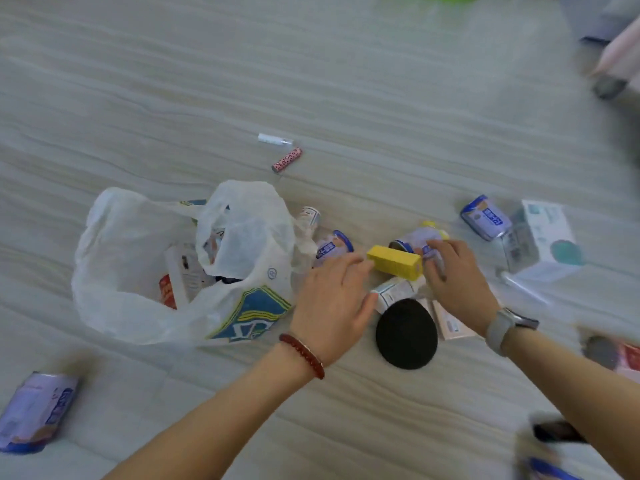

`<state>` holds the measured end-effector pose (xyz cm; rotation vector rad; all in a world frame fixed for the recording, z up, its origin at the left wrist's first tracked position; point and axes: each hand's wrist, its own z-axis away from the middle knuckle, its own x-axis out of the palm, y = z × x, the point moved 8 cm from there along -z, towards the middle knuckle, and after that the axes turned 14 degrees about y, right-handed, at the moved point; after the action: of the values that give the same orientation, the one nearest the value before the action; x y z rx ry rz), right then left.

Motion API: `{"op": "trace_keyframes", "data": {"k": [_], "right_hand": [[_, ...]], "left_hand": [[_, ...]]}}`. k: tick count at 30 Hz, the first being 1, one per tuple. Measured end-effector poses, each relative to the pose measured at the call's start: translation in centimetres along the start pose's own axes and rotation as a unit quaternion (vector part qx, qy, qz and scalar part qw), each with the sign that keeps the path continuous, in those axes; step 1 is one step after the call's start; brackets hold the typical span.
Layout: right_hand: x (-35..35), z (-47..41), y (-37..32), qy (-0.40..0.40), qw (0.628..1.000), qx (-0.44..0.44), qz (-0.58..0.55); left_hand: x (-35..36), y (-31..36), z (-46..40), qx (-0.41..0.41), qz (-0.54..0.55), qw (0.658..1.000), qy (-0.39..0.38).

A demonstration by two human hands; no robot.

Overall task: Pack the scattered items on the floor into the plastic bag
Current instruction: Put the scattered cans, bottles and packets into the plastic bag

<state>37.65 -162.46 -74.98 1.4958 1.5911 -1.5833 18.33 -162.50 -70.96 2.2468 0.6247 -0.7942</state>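
Note:
The white plastic bag [138,258] lies open on the floor at the left, with boxes and a red packet inside. A yellow box [394,263] sits just right of it, over a small white box [398,292]. My right hand [457,282] curls round the yellow box's right end, fingers also over a purple can [412,239]. My left hand [332,299] is spread open, fingertips touching the box's left end. Another purple can [334,245] lies against the bag. A black round pad [405,336] rests between my wrists.
Scattered on the pale wood floor: a blue-and-white can [485,216], a white box with a teal mark [547,237], a pink spotted tube [287,159], a white tube [273,138], a purple can [34,410] at bottom left, and a pinkish flat box [450,323].

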Motion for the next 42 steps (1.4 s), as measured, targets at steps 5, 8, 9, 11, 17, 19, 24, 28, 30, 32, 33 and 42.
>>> {"op": "trace_keyframes", "data": {"k": [5, 8, 9, 11, 17, 19, 24, 28, 30, 32, 33, 42], "right_hand": [[0.7, 4.1, 9.6, -0.023, 0.987, 0.142, 0.07], [2.4, 4.8, 11.7, -0.045, 0.979, 0.179, 0.089], [2.8, 4.9, 12.4, -0.045, 0.973, 0.208, 0.091], [3.4, 5.0, 13.4, -0.042, 0.964, 0.247, 0.087], [4.6, 6.3, 15.4, -0.069, 0.943, 0.294, 0.141], [4.2, 6.7, 15.2, -0.048, 0.941, 0.304, 0.137], [1.6, 7.9, 11.5, 0.043, 0.967, 0.247, -0.035], [0.0, 7.6, 6.5, 0.071, 0.975, 0.176, -0.118], [-0.7, 6.6, 3.3, 0.089, 0.966, 0.165, -0.176], [-1.1, 5.5, -0.3, 0.102, 0.949, 0.161, -0.25], [-1.3, 4.9, -2.6, 0.107, 0.94, 0.146, -0.288], [-2.9, 0.1, -18.1, 0.112, 0.882, 0.06, -0.455]], "left_hand": [[10.0, -2.1, 5.6, -0.238, 0.053, 0.945, -0.217], [13.2, -4.1, 8.2, -0.322, 0.004, 0.904, -0.28], [14.0, -4.1, 8.6, -0.33, 0.002, 0.899, -0.287], [15.3, -3.4, 9.1, -0.34, 0.017, 0.895, -0.29], [15.5, -1.6, 9.4, -0.378, 0.105, 0.893, -0.219], [14.3, -1.2, 9.1, -0.367, 0.148, 0.896, -0.2], [9.1, -1.6, 7.3, -0.298, 0.147, 0.934, -0.135], [3.5, -2.7, 4.3, -0.25, 0.127, 0.957, -0.069], [-0.1, -3.8, 3.0, -0.247, 0.105, 0.963, -0.03], [-4.4, -5.4, 2.1, -0.271, 0.091, 0.958, 0.034], [-7.1, -6.3, 1.7, -0.282, 0.085, 0.953, 0.076], [-18.9, -15.9, 2.1, -0.389, -0.055, 0.893, 0.222]]}}
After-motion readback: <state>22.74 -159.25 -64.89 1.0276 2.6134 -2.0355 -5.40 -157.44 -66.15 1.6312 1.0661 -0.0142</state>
